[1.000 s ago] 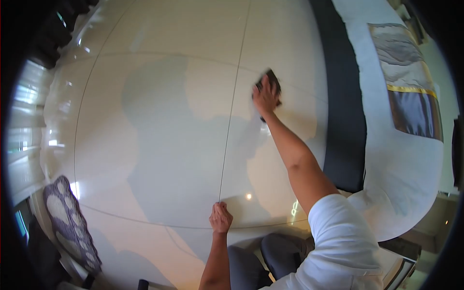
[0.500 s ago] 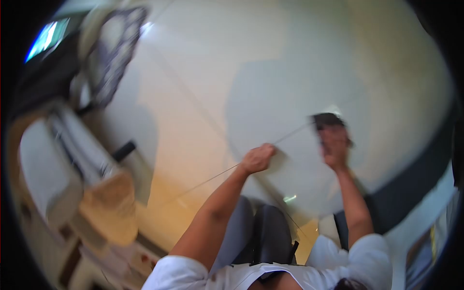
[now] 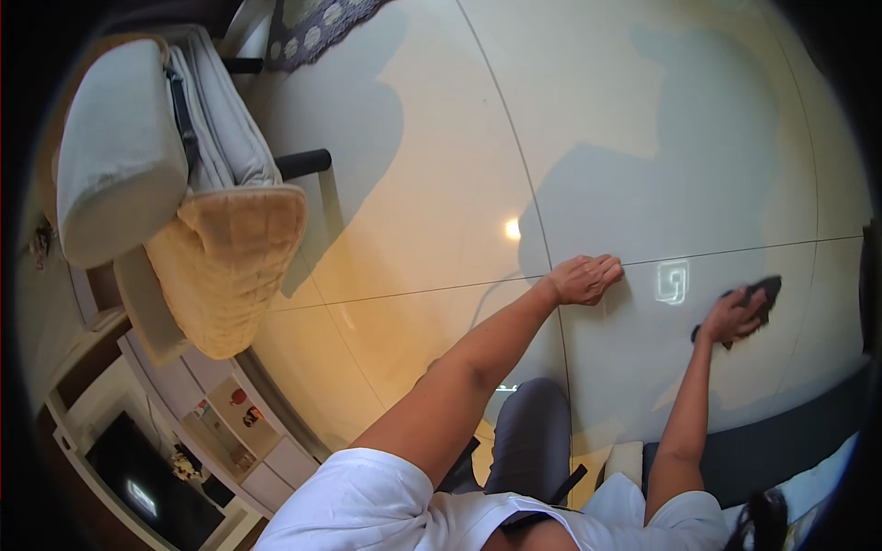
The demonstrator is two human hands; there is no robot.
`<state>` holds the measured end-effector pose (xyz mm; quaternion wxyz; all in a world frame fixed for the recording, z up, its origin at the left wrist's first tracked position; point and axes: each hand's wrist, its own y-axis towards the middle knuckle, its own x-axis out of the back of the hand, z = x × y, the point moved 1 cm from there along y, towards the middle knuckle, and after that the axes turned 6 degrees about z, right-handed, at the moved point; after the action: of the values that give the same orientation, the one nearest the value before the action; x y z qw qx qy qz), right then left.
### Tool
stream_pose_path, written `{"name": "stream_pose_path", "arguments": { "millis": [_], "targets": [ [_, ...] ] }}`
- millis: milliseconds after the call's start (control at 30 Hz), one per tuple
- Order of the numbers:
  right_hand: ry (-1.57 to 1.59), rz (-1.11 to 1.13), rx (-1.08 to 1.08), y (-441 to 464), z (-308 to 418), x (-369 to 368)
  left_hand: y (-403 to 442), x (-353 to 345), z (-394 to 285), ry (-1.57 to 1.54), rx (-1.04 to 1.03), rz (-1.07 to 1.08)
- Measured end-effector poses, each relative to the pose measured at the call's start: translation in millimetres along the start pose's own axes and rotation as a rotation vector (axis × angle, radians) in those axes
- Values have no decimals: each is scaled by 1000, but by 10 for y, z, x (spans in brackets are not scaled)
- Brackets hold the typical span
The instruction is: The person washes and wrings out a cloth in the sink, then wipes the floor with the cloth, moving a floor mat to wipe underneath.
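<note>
"Just past the knee, where is the left hand?"

"Its fingers are curled in a loose fist against the floor, with nothing seen in them."

"And the right hand?"

"Farther out to the right, its fingers bent over a dark cloth on the tiles, near the bed."

"How would that cloth handle?"

"Light and limp, most likely, nothing fragile. It should slide easily on such glossy tile, so a spread palm would steer it better than a pinch. The best hold looks to be the bunched middle; taken by a loose edge, it would probably fold under itself."

"What differs from half a second ago?"

"The cloth met the thin floor joint then; now it lies off it, on the bed side. The left fist is still down. The view has swung too: the chair shows more fully, the TV has come into sight, and the rug is cut by the top edge."
</note>
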<state>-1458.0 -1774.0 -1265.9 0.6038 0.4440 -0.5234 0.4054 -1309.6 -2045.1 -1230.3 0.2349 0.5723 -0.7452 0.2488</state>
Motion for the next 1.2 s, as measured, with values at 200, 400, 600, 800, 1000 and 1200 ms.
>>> {"name": "stream_pose_path", "arguments": {
  "millis": [200,400,600,800,1000,1200],
  "targets": [
    [284,203,676,-1468,1050,414,-103,99,42,-224,153,-467],
    [322,515,1666,-1738,1825,641,-1843,373,399,-204,725,-1005],
    [226,44,697,-1129,3475,38,-4110,337,687,262,1170,-1026],
    [714,360,1257,-3625,4482,511,-4476,188,758,361,1078,-942],
    [519,389,1785,-5978,4151,707,-4499,145,770,290,967,-949],
    [714,142,1433,-4141,3801,663,-4505,61,739,179,959,-964]
  ]
}}
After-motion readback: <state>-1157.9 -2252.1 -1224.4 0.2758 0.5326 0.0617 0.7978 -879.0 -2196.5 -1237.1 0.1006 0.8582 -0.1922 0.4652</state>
